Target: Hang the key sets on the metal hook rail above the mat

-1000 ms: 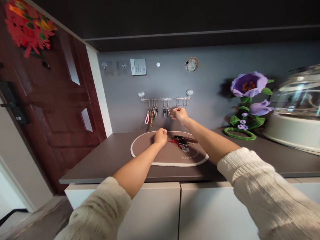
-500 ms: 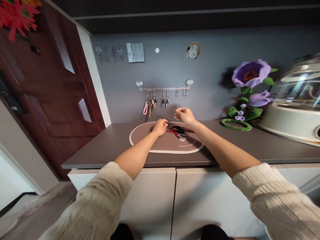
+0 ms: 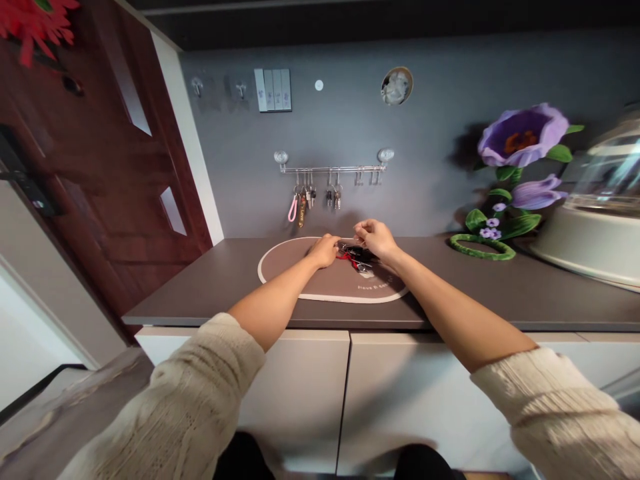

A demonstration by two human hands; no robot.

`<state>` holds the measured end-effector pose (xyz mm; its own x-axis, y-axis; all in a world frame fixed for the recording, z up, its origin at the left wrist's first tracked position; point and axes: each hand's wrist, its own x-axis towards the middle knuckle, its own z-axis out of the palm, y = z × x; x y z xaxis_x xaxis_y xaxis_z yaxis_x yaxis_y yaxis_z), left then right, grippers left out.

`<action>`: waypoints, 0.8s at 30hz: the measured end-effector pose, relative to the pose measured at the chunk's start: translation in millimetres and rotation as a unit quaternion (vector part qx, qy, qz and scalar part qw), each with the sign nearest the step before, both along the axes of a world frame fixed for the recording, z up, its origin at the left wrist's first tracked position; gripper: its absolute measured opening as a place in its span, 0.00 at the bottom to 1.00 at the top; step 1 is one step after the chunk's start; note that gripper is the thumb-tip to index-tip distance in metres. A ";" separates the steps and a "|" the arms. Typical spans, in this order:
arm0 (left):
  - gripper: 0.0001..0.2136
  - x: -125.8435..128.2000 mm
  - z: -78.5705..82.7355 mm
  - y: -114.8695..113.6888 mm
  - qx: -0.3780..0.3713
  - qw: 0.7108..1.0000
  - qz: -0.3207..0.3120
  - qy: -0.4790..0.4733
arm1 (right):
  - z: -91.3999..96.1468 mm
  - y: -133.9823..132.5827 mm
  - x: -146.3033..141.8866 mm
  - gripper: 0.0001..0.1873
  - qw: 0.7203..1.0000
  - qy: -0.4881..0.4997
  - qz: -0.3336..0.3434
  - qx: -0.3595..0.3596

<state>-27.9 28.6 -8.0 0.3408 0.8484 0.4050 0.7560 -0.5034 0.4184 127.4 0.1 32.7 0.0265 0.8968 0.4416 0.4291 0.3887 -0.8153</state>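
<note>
A bunch of keys [image 3: 358, 255] with a red strap lies on the brown oval mat [image 3: 285, 270], partly covered by my hands. My left hand [image 3: 324, 251] is closed at the left end of the bunch, its fingertips at the ring. Just above the keys, my right hand [image 3: 379, 240] has thumb and fingers pinched together. Anything in that pinch is too small to make out. Behind both hands, several keys [image 3: 307, 197] hang from a clear hook rail [image 3: 333, 169] on the wall, together with a pink loop [image 3: 293, 209] and a brown tag [image 3: 302, 209].
Purple artificial flowers [image 3: 523, 143] with a green ring base stand on the counter [image 3: 200, 283] to the right. Beside them is a white appliance [image 3: 585, 240] with a clear dome. A dark red door [image 3: 105, 173] is at the left, and a dark shelf [image 3: 350, 23] overhangs the counter.
My left hand has moved slightly right and up to the key ring. The right hand has lowered closer to the keys, its fingers now pinched more tightly. The view has shifted a little.
</note>
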 end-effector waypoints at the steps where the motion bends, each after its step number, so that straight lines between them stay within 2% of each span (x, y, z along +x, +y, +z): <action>1: 0.17 -0.3 -0.1 -0.1 0.001 1.000 0.000 0.001 | 1.2 -1.6 0.5 0.03 1.000 -0.007 0.003 -0.001; 5: 0.17 -1.0 0.6 -1.4 0.004 1.000 0.003 0.005 | 6.3 -10.2 3.9 0.03 0.995 -0.095 0.010 -0.003; 10: 0.17 -0.9 1.7 -3.7 0.002 1.000 0.007 -0.008 | 8.0 -14.0 9.7 0.03 0.976 -0.218 0.014 -0.012; 17: 0.16 -1.1 0.9 -5.1 -0.007 0.999 0.015 -0.031 | 3.6 -6.4 16.6 0.04 0.961 -0.270 0.061 -0.016; 24: 0.15 -2.4 -0.5 -3.9 -0.011 0.998 0.004 -0.057 | 4.4 -16.4 10.1 0.05 0.940 -0.323 0.112 -0.001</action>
<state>-30.3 24.7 -8.5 0.2863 0.8606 0.4212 0.7069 -0.4865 0.5134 137.6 -16.3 37.1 -0.4361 0.8488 0.2990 0.7422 0.5271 -0.4138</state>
